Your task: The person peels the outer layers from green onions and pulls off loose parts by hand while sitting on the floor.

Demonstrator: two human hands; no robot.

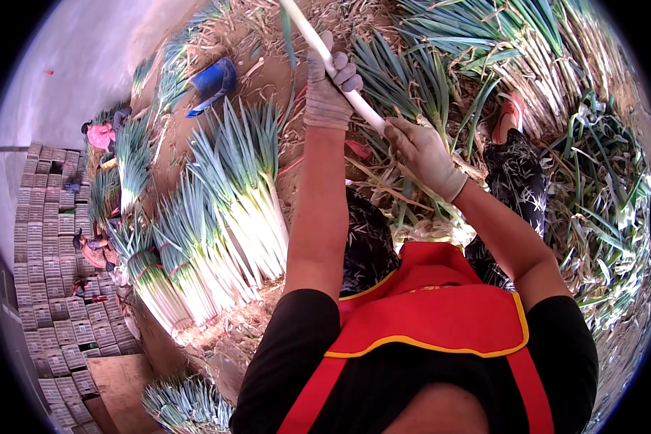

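A long, white-stemmed green onion (366, 111) slants across in front of me, held by both gloved hands. My left hand (328, 85), in a grey glove with a striped cuff, has its fingers wrapped round the stem. Lower down, the pale-gloved right hand (421, 153) pinches the stem near its lower end, partly hiding that tip. The upper end runs out of the picture. To the left of my left arm, cleaned green onions (247, 217) lie side by side, white stems toward me. Beyond them are bundles tied with red bands (150, 272).
Unpeeled green onions (535, 79) are heaped at the upper right. Stripped leaves (593, 231) cover the floor on my right. A blue plastic container (213, 81) lies on the ground ahead. Stacked crates (47, 253) line the far left, where other people (98, 252) are working.
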